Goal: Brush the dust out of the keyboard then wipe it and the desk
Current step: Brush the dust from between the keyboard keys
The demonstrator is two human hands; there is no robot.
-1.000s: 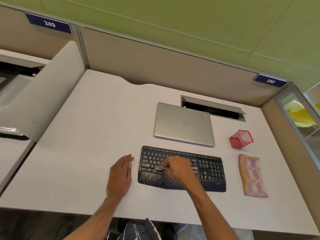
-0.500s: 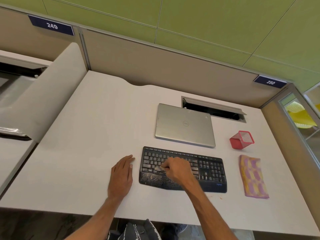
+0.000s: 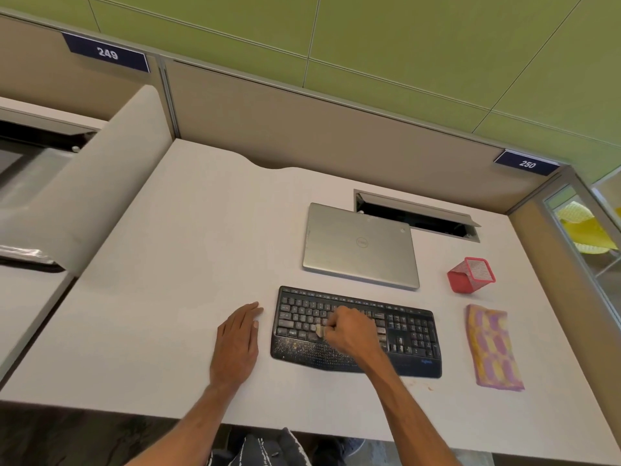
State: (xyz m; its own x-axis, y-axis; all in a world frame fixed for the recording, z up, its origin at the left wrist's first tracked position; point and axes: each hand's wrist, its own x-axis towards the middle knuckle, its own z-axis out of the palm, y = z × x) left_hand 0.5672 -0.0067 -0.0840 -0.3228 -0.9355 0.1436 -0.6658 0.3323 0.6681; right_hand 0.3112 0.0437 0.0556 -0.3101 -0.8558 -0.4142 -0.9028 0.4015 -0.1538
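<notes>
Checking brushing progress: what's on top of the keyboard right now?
The right hand holds a small brush on the keys of the keyboard; dust specks dot the palm rest. Keys under the hand are hidden.

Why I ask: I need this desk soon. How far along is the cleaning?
Nothing looks finished: specks dot the keyboard palm rest. In hand: the right hand grips a brush on the left keys, while the left hand rests flat on the desk. Left: the wiping; the cloth lies untouched right of the keyboard, and crumbs sit near the desk's front edge.
</notes>
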